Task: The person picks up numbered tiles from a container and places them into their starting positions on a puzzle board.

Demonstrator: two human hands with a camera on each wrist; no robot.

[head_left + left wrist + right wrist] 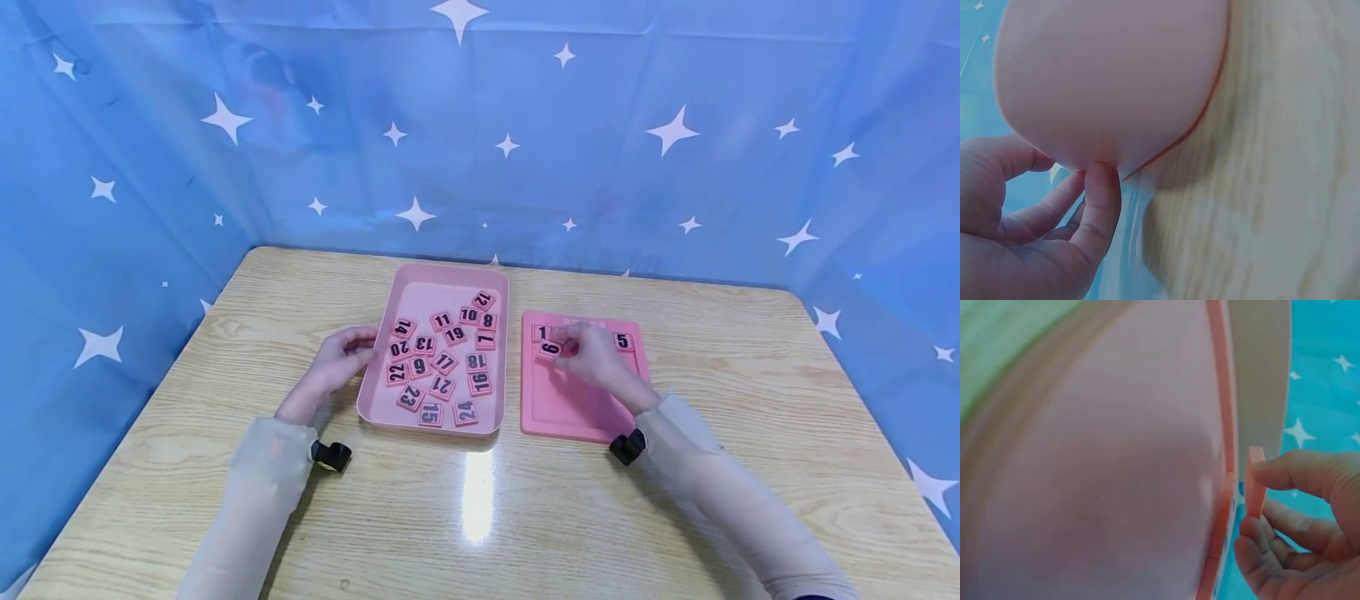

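Observation:
My right hand (592, 354) is over the pink number board (577, 417), pinching a small pink number tile (550, 349) between thumb and fingers. In the right wrist view that tile (1255, 481) is seen edge-on, near the board's rim. Its black numeral looks like a 6 or 9. Tiles 1 (542, 333) and 5 (622, 342) lie in the board's top row; my fingers cover the stretch between them. My left hand (337, 362) is beside the pink tray (375, 404), its loosely bent fingertips touching the tray's left side wall (1122, 81).
Several numbered tiles, such as the 24 (466, 412) and the 12 (483, 300), lie scattered in the tray, left of the board. Both stand on a wooden table (420, 517). Behind it hangs a blue curtain (570, 167) with white stars.

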